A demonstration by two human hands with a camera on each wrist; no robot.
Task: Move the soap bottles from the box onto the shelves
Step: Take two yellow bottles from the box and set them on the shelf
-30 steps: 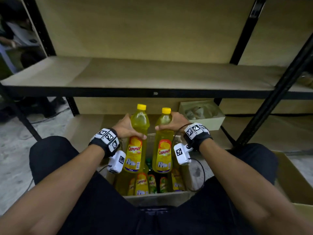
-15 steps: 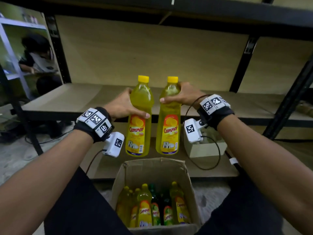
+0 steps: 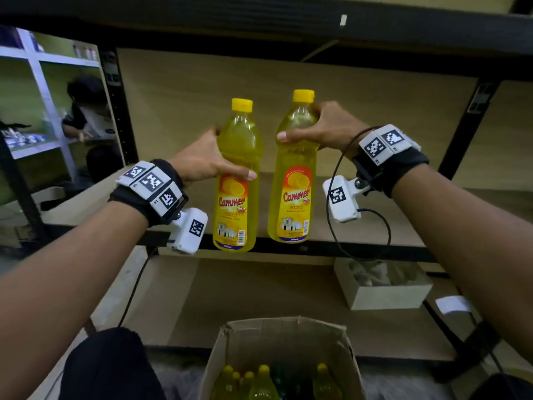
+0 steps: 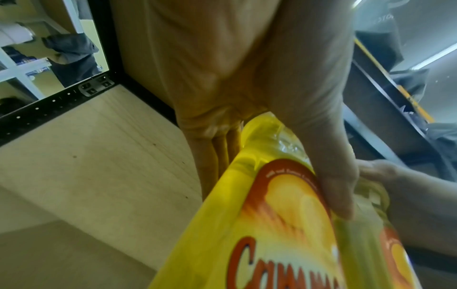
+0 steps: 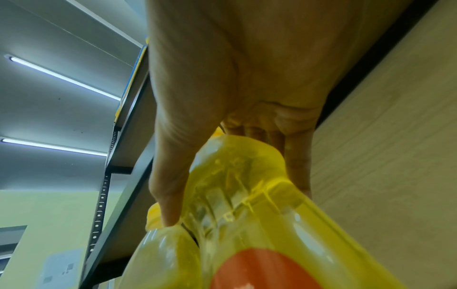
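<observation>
I hold two upright yellow soap bottles in the air in front of the middle shelf [image 3: 375,215]. My left hand [image 3: 213,160] grips the left bottle [image 3: 235,203] round its upper body, thumb across the front; the same left bottle [image 4: 259,224] fills the left wrist view under my left hand [image 4: 259,97]. My right hand [image 3: 323,128] grips the right bottle [image 3: 294,183] by its shoulder just under the yellow cap; the right bottle [image 5: 247,195] shows below my right hand [image 5: 222,88]. Both bottle bases hang about level with the shelf's front edge. The cardboard box [image 3: 343,359] below holds several more bottles [image 3: 262,382].
A small open white carton [image 3: 383,295] sits on the lower shelf at the right. Black uprights [image 3: 118,111] frame the bay, and a shelf board runs overhead. Another person [image 3: 86,116] crouches by white shelving at the far left. My knees flank the box.
Both hands have lifted their bottles out of the box and up to the level of the middle shelf. The head view has tilted upward.
</observation>
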